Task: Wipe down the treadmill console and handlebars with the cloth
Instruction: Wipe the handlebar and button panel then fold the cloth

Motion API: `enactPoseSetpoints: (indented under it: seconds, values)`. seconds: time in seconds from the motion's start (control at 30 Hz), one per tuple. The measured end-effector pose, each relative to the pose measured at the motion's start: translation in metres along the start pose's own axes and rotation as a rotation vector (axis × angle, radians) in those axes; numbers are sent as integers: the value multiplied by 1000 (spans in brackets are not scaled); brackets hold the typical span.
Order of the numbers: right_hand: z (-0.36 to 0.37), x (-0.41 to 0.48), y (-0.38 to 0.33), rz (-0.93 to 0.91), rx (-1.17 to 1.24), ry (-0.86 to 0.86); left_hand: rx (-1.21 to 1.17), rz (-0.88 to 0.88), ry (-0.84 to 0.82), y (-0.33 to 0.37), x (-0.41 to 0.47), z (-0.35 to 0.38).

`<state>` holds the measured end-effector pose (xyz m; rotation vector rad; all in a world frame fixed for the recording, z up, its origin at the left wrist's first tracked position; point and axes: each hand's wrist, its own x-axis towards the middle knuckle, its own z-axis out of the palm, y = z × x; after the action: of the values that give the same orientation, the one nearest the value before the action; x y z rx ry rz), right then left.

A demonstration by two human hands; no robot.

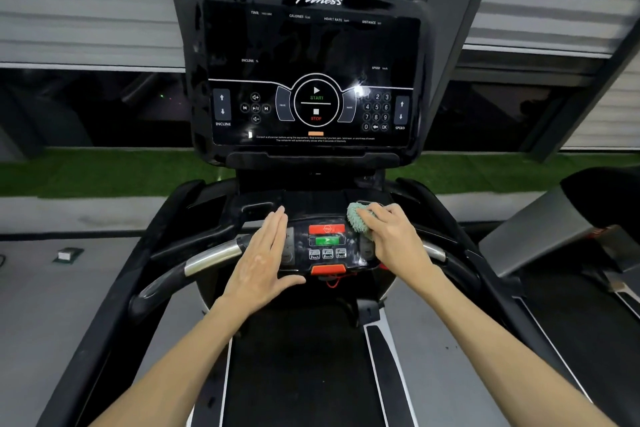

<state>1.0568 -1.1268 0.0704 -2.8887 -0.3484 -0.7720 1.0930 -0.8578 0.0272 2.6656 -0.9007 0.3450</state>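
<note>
Right hand [391,236] closed loosely over a bunched pale-green cloth [358,218], fingers curled on top, pressing it down onto the upper right corner of the lower control panel [327,246]. Cloth partly hidden under the fingers, its nubbly edge sticking out toward the left and touching the panel just beside the red button [327,228]. Left hand [265,260] flat and open, fingers straight and together, thumb spread out to the side, holding nothing; palm laid over the left edge of the same panel, fingertips pointing up toward the console. Below the red button a green button [327,240], then a row of small speed keys [327,253], then an orange safety clip [328,269] with a thin red cord hanging under it. Left handlebar [207,258] curving away beside the left hand, its silver section showing; right handlebar [436,253] mostly hidden behind the right wrist. Large black upright console screen [311,73] standing above, unlit, with smears across the glossy top and printed START and STOP markings in the centre. Treadmill belt [298,374] dark between both forearms.
</note>
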Motion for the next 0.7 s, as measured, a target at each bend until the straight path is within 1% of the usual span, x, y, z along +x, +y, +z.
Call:
enactPoseSetpoints:
  seconds: [0.1, 0.27, 0.43, 0.57, 0.63, 0.7]
  values:
    - [4, -6, -5, -7, -39, 22, -17, -48, 0, 2, -1, 0]
    - [16, -38, -10, -19, -9, 58, -41, -56, 8, 2, 0, 2]
    - [19, -76, -14, -28, 33, -10, -63, -52, 25, 2, 0, 3]
    - [11, -53, -5, -13, 63, 33, -64, -54, 27, 2, 1, 2]
    - [6, -30, 1, 19, 51, 60, -62, -55, 32, 3, 1, 3]
    - [3, -14, 2, 55, 48, 49, -47, -58, 27, 3, 0, 3]
